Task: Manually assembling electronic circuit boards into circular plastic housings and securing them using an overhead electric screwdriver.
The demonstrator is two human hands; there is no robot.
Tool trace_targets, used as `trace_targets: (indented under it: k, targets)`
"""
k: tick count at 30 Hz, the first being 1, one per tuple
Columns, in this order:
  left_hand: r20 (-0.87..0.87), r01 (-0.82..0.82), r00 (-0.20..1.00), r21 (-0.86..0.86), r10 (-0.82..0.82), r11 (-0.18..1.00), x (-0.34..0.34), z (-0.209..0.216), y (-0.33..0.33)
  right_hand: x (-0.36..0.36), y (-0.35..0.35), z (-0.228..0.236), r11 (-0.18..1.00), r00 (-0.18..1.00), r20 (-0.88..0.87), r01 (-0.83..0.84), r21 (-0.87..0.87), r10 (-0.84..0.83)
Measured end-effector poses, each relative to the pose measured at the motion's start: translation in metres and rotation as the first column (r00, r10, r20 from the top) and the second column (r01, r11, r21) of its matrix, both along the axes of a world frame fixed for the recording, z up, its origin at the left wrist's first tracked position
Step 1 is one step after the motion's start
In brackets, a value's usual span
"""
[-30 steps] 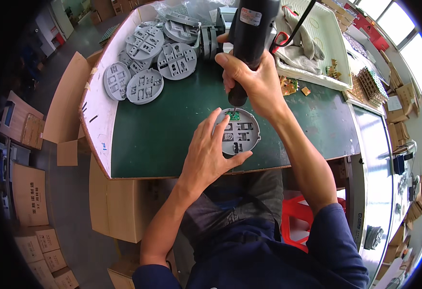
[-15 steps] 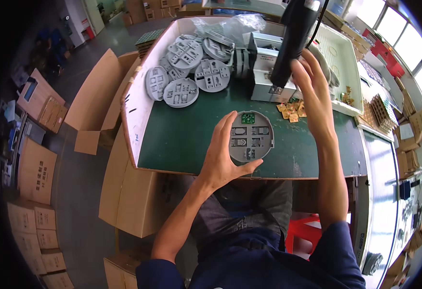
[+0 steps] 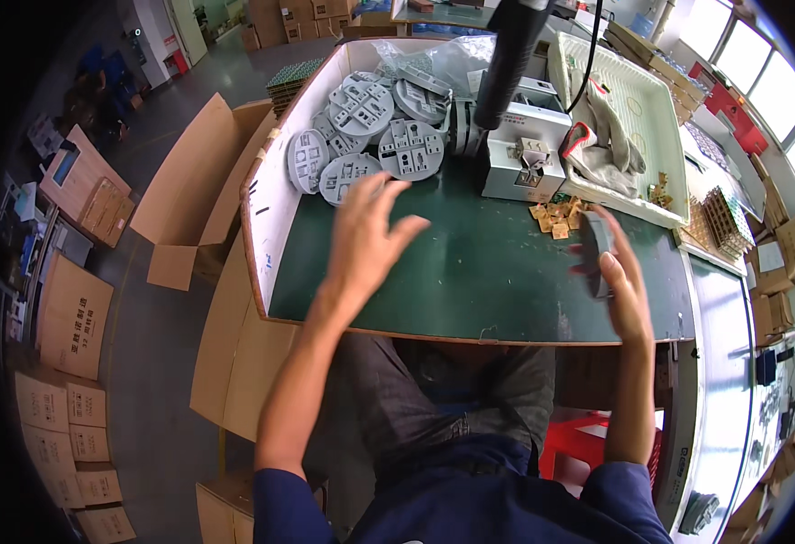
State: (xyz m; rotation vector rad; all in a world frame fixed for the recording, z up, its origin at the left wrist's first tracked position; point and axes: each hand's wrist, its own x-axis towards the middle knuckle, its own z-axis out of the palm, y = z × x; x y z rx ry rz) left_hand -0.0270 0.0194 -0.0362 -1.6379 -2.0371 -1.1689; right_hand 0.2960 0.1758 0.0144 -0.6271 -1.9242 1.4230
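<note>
On the right side of the green tabletop, my right hand (image 3: 629,295) grips a round grey plastic housing (image 3: 596,245). The disc stands on edge, its thin side showing. My left hand (image 3: 359,245) is open, thumb and fingers apart, at the near edge of a pile of similar grey housings (image 3: 413,151). Its fingertips overlap the closest housing (image 3: 343,172) in the picture; whether they touch it I cannot tell. A black cylindrical powered screwdriver (image 3: 510,68) hangs upright above the table, apart from both hands.
Behind the screwdriver stands a small metal machine (image 3: 520,172). Small gold-coloured boards (image 3: 556,219) lie in front of it. A pale tray (image 3: 660,118) at the right holds work gloves (image 3: 608,150). A white raised edge (image 3: 275,213) bounds the table's left, beside an open carton (image 3: 184,190).
My right hand has left the screwdriver and now holds the housing that lay on the table, off to the right. My left hand has moved from that housing left to the pile.
</note>
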Motion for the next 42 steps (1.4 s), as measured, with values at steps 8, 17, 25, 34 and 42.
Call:
trace_targets:
  k: [8,17,25,34,42]
  targets:
    - [-0.167,-0.177,0.974,-0.127,0.155,0.976,-0.056,-0.017,-0.016,0.109,0.072,-0.028,0.754,0.675,0.520,0.082,0.652,-0.523]
    - [-0.097,0.194,0.974,-0.124,-0.207,0.973,0.027,-0.016,-0.037,0.087,0.064,-0.020,0.498,0.661,0.371,0.004,0.867,-0.652]
    - [0.048,0.415,0.909,-0.190,-0.413,0.890,0.042,-0.008,-0.027,0.006,0.068,-0.010,0.825,0.894,0.345,0.047,0.563,-0.286]
    - [0.265,0.399,0.894,-0.106,-0.361,0.911,0.048,-0.007,-0.013,-0.024,0.080,-0.055,0.693,0.885,0.345,-0.037,0.720,-0.312]
    - [0.485,0.340,0.773,0.227,-0.409,0.913,0.095,0.014,-0.011,-0.021,0.067,-0.062,0.719,0.915,0.252,0.058,0.693,-0.316]
